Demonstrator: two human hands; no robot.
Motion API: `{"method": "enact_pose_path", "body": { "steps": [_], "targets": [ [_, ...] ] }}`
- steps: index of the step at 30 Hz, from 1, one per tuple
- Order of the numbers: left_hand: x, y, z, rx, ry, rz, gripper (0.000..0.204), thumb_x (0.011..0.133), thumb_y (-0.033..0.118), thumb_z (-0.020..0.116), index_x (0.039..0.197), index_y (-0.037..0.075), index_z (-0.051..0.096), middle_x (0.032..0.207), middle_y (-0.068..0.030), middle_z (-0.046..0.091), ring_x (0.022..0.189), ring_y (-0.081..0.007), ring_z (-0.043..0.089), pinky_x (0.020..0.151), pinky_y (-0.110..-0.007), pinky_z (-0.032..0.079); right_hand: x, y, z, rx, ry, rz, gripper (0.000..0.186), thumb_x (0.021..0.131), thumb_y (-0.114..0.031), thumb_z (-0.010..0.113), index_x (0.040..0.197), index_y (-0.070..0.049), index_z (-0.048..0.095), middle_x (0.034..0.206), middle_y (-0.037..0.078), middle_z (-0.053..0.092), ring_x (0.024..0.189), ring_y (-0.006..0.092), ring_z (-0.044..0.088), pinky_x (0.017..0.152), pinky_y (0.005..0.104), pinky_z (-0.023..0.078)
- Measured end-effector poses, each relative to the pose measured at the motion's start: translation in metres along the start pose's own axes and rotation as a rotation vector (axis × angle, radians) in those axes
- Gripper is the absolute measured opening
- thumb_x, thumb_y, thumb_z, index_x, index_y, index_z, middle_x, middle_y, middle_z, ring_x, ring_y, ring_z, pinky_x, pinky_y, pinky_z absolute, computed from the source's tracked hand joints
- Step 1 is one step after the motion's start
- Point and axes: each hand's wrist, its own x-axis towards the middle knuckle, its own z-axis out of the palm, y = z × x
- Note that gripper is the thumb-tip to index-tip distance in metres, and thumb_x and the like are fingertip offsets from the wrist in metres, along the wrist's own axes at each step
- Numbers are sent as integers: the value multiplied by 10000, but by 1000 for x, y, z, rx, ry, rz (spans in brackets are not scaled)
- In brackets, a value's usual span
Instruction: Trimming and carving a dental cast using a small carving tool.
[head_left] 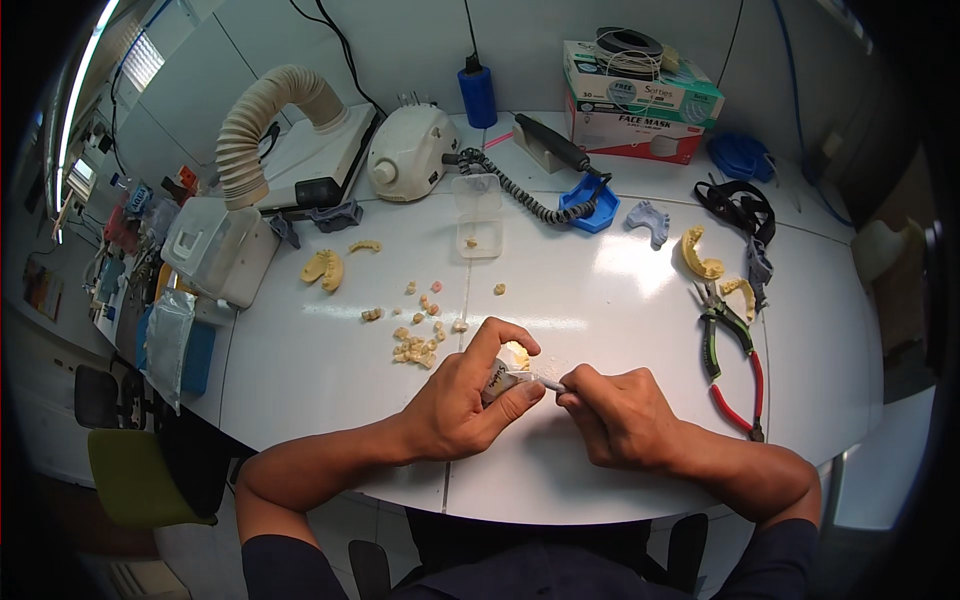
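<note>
My left hand (458,408) is closed around a small dental model (513,356), its top pale yellow and its grey-white side marked with dark writing. Index finger and thumb curl round its far and near sides. From the right, my right hand (630,415) grips a slim grey hand tool (549,383) whose tip meets the model near my left thumb; the exact tip shape is hidden. Pale crumbs (556,368) lie on the white table just beyond the tool. Left of the model sits a cluster of small tooth-coloured pieces (415,348).
Yellow dental casts (323,268) lie at left and another cast (697,256) at right. Green-and-red pliers (711,335) rest beside my right forearm. Behind stand a clear lidded box (480,240), a white control unit (410,155), a black handpiece (552,142) and mask boxes (640,120).
</note>
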Motion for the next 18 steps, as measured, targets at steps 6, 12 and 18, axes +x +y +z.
{"method": "enact_pose_path", "body": {
  "steps": [6, 12, 18],
  "targets": [
    [0, 2, -2, 45, 0, -27, 332, 1065, 188, 648, 1306, 71, 451, 759, 30, 536, 647, -52, 464, 601, -244, 370, 0, -1, 0, -1, 1, 13, 142, 998, -107, 678, 948, -51, 557, 625, 84, 618, 479, 305, 597, 443, 409, 433],
    [1, 7, -2, 109, 5, -16, 343, 1057, 197, 657, 1301, 64, 457, 714, 6, 577, 612, -75, 518, 576, -264, 387, 0, 0, 0, -6, -1, 13, 146, 993, -103, 682, 947, -46, 556, 628, 90, 617, 480, 310, 596, 442, 411, 432],
    [2, 3, -4, 152, 9, 61, 371, 1038, 198, 670, 1308, 58, 458, 665, -12, 598, 560, -105, 543, 550, -281, 387, 2, 0, -2, -32, 0, -14, 150, 984, -98, 690, 938, -48, 556, 623, 85, 608, 469, 305, 586, 433, 403, 424]
  ]
}}
